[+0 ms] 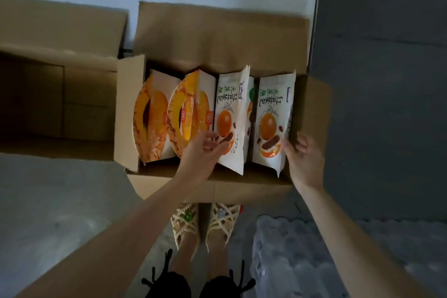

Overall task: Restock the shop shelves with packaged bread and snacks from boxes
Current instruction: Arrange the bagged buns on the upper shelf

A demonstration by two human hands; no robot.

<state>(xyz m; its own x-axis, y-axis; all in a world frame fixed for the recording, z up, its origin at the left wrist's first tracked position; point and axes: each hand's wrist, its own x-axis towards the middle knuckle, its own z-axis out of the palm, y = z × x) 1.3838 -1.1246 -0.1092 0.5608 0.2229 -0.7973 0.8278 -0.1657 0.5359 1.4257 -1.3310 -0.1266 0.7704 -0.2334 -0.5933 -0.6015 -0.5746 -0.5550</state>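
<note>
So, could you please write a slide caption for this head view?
The left hand and right hand touch two white bread packs standing in an open cardboard box.
</note>
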